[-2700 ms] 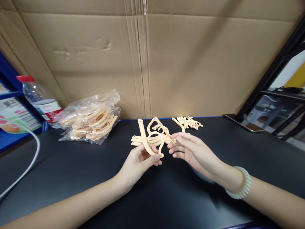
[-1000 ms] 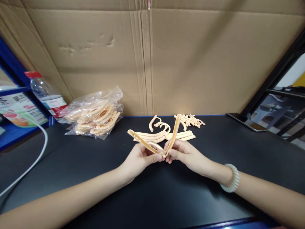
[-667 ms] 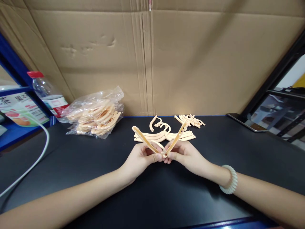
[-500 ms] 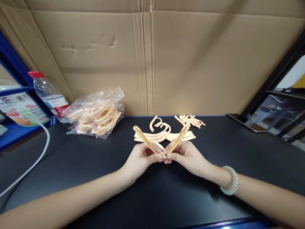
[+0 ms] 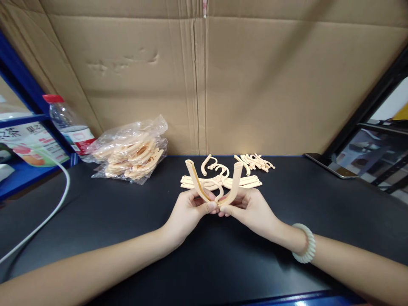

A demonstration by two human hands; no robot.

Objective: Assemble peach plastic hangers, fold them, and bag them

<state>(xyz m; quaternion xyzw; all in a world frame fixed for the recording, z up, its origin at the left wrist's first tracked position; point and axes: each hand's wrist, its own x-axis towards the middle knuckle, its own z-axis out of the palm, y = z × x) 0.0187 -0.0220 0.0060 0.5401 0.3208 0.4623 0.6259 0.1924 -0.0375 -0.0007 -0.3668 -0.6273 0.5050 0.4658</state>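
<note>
- Left hand [image 5: 191, 208] and right hand [image 5: 253, 208] pinch the beige hanger [image 5: 235, 182] near its base, frame centre, arms raised.
- Stacked hangers [image 5: 245, 182] lie just behind.
- Plastic bag [image 5: 134, 155]: left of centre.

A tan cardboard wall [image 5: 143, 76] fills the view from ten to two o'clock, creased vertically at twelve, a diagonal shadow [image 5: 283, 55] crossing it between one and two. Below spreads a black desk [image 5: 191, 276], softly shining between four and five. Blue shelving [image 5: 19, 70] stands past nine, a black metal rack [image 5: 358, 117] near three.
</note>
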